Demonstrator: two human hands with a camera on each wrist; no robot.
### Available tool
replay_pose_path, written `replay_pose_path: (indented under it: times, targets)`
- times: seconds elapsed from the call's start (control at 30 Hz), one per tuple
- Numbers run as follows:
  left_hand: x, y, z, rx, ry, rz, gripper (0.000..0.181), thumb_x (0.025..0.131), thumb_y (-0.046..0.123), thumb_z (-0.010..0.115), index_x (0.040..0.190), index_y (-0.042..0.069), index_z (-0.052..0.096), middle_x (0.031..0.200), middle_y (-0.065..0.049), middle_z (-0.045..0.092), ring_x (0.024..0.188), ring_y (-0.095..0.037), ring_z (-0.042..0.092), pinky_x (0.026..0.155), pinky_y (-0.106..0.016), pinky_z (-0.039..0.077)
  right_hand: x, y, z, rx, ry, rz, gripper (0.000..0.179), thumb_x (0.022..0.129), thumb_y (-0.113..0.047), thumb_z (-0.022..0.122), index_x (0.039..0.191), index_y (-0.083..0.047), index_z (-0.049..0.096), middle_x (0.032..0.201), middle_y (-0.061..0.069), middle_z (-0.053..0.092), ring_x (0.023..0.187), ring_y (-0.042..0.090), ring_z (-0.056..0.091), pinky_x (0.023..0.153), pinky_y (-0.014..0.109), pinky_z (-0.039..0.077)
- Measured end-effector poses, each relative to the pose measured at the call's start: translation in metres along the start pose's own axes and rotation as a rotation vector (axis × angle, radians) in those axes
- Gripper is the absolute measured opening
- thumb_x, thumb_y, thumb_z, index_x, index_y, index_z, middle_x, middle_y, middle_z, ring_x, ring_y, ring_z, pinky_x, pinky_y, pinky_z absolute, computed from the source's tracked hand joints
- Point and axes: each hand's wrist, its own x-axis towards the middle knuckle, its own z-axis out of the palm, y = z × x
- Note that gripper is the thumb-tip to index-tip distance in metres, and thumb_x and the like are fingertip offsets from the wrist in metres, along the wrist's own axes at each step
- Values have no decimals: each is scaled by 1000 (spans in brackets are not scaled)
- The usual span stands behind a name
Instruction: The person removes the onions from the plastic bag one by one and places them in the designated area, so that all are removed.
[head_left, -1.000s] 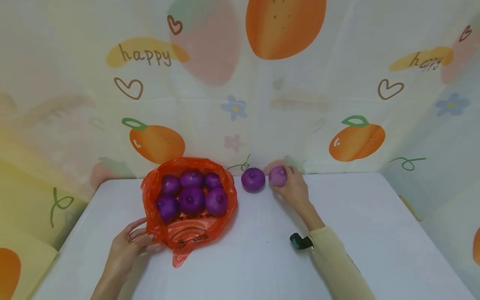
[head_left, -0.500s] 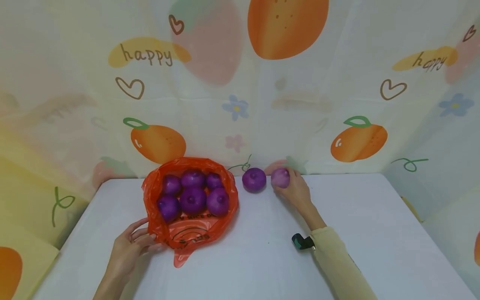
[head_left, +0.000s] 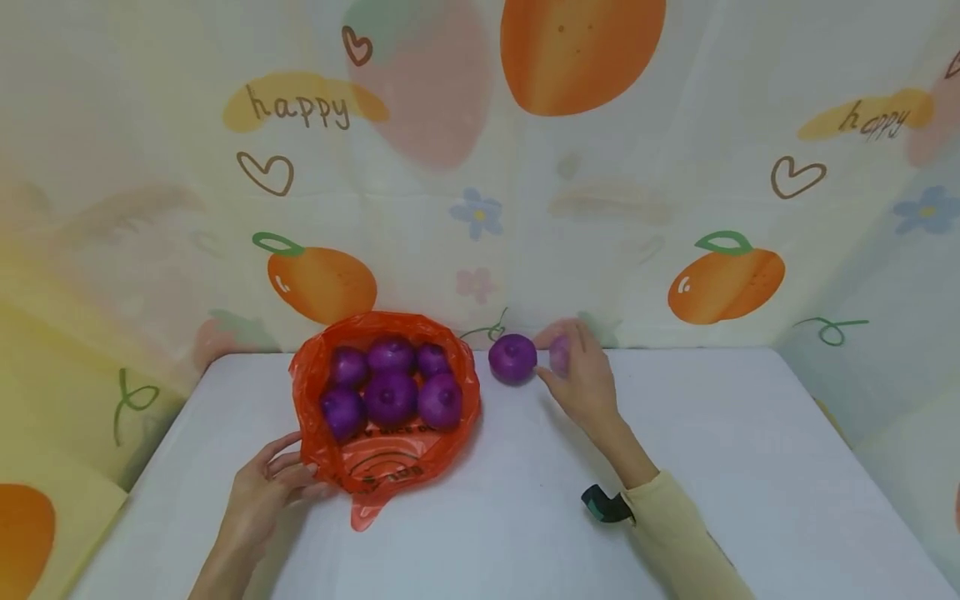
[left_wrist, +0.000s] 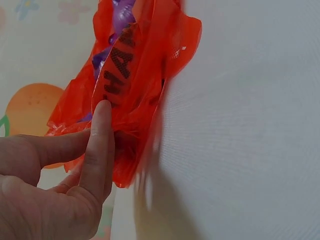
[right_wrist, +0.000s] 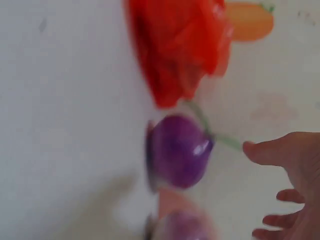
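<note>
A red plastic bag (head_left: pixel 384 461) with its rim rolled open stands on the white table, several purple onions (head_left: pixel 391 398) packed inside. My left hand (head_left: pixel 257 500) touches the bag's near left side; in the left wrist view its fingers (left_wrist: pixel 98 155) lie fairly straight against the printed plastic. A dark purple onion (head_left: pixel 513 359) sits just right of the bag. Beside it is a paler onion (head_left: pixel 558 357), partly hidden behind my right hand (head_left: pixel 588 379). In the right wrist view that hand's thumb and fingers are spread, apart from both onions.
The white table (head_left: pixel 720 467) reaches back to a hanging cloth (head_left: pixel 405 233) printed with fruit, hearts and the word happy. Both loose onions stand near the table's back edge. A dark device (head_left: pixel 606 504) sits at my right sleeve (head_left: pixel 682 533).
My right hand has let go of the paler onion, its thumb moving left toward the darker one. The left hand stays at the bag. The whole head view has shifted slightly.
</note>
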Motion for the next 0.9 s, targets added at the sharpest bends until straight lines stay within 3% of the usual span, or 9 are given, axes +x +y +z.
replay_pose_path:
  times: [0.13,0.27,0.47,0.6,0.73,0.8,0.9]
  targets:
    - [1,1,-1,10,7,-9,65,93,3,62,150,3,30,96,6,69,79,-10,70,74,-28,59,4,-34,-1,164,26,-208,56,81,-11,80,130,2,56,130,20,58,121,34,56,100,49,47]
    - [1,2,0,13,2,-27,66,94,4,62,151,3,29,95,6,69,79,-10,70,74,-27,59,5,-58,4,248,-20,-396,50,82,-10,79,127,1,59,125,14,62,117,27,60,100,37,49]
    - [3,3,1,26,8,-34,65,94,5,61,151,2,29,95,6,68,79,-9,70,73,-26,59,2,-91,23,325,-140,-512,45,82,-7,78,123,2,61,118,12,65,102,24,66,89,26,55]
    - [3,3,0,21,13,-36,64,94,5,61,150,2,29,95,5,68,78,-10,70,73,-26,59,-4,-108,41,288,-309,-520,44,86,-10,75,127,-1,59,121,12,64,107,23,65,95,27,52]
    - [2,1,1,7,7,-28,63,95,4,60,150,2,30,94,5,69,79,-10,70,74,-26,59,-9,-118,54,152,-498,-445,60,89,-19,73,141,-5,47,137,11,54,127,23,53,105,30,44]
    - [2,0,2,2,2,-24,63,95,3,59,150,2,30,94,5,69,79,-10,70,74,-26,59,-10,-121,59,76,-548,-396,69,88,-22,74,146,-6,41,142,11,49,132,23,47,108,31,41]
    - [2,0,1,1,3,-20,63,95,4,60,150,2,30,94,4,69,79,-10,70,74,-26,59,-11,-124,64,-44,-558,-316,77,86,-26,77,148,-5,38,144,13,45,134,24,44,110,34,40]
